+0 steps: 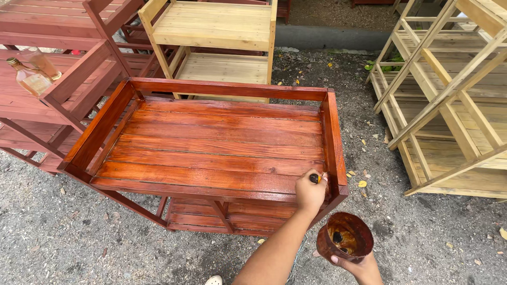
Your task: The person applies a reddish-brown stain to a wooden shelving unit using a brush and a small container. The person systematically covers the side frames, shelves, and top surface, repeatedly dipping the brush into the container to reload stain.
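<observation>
Two bottles (pixel 33 74) lie on the dark red shelf (pixel 58 68) at upper left, just beside the wet red rack (pixel 211 153). Both are clear glass, flat and shouldered. The nearer one has a gold cap and holds pale liquid; the one behind it looks amber. Whether either bears a label cannot be told. No signs or screens.

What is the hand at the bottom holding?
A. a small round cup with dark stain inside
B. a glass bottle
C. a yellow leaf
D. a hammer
A: the right hand holds a small round cup, rusty brown with dark liquid inside, while the left hand grips a brush handle at the wet red-brown shelf.
</observation>
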Motion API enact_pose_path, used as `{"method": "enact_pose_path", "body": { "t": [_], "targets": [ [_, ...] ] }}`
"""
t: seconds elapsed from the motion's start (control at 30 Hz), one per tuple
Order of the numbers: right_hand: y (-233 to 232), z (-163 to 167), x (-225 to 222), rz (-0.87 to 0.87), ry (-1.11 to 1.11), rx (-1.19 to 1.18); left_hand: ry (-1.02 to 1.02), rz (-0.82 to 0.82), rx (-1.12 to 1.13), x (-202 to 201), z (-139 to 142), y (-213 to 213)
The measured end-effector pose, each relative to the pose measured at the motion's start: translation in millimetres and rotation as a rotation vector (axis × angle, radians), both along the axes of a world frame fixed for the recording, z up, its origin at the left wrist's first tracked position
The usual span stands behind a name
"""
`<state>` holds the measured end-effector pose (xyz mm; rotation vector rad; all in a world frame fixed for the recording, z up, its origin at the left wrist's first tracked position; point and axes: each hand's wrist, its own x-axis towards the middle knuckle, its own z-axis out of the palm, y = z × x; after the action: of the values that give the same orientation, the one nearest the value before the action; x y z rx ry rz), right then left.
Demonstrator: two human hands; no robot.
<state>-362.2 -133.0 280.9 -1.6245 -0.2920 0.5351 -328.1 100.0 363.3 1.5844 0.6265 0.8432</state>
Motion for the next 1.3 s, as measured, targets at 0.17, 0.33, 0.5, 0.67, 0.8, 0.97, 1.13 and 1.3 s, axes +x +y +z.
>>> {"method": "enact_pose_path", "body": {
  "t": [0.17, 0.33, 0.5, 0.67, 0.8, 0.97, 1.13, 1.3],
  "targets": [
    [-8.9, 13.0, -6.9, -0.095, 0.103, -0.022, -0.017, -0.02, -0.021, -3.8, -13.1, 6.4],
    [10.6, 30.2, -18.9, -0.114, 0.019, -0.075, 0.034, -0.022, -0.031, -52.3, -32.5, 67.2],
    [42.9, 42.2, -38.7, -0.132, -0.016, -0.133, 0.058, 0.074, -0.137, -138.4, -35.0, 177.4],
    [69.4, 48.9, -70.1, -0.158, 0.097, -0.091, 0.107, 0.162, -0.244, -217.6, -20.9, 263.3],
    [88.2, 45.1, -98.8, -0.141, -0.019, -0.105, 0.139, 0.237, -0.177, -276.5, -14.0, 326.0],
    [100.9, 35.7, -131.2, -0.18, -0.031, -0.117, 0.201, 0.311, -0.037, -339.7, -15.1, 397.1],
    [115.5, 33.2, -150.6, -0.172, -0.069, -0.236, 0.529, 0.492, 0.8, -385.0, -8.0, 453.1],
    [138.0, 41.1, -164.9, -0.165, -0.155, -0.193, 0.435, 0.452, 0.79, -387.1, 8.7, 446.9]
  ]
}}
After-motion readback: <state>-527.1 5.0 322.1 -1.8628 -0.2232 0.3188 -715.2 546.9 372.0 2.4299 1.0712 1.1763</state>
